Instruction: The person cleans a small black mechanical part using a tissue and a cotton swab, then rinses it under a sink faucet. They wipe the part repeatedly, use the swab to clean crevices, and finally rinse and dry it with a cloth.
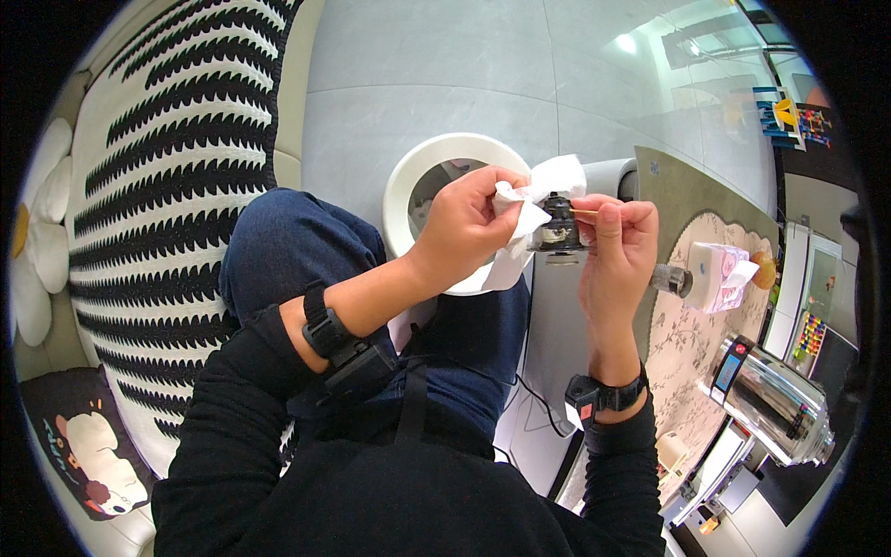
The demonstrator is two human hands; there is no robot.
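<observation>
My left hand point(480, 212) pinches a crumpled white tissue point(523, 209) against the left side of a small dark cylindrical part point(559, 226) with ridges and pale residue on it. From the right, my right hand point(616, 233) holds a thin wooden stick point(585, 212), its tip at the upper part of the dark piece. The right fingers are close to the lower rim of that piece; whether they also support it is hard to tell. Below both hands stands a round white bin point(404, 181), partly covered by my left hand and the tissue.
At the right, a table with a floral cloth point(679, 327) bears a tissue pack point(710, 277), a clear cylindrical container point(672, 280) and a large metal canister point(773, 400). A sofa with a black-and-white throw point(174, 230) lies at the left. A black cable point(539, 400) runs beside my leg.
</observation>
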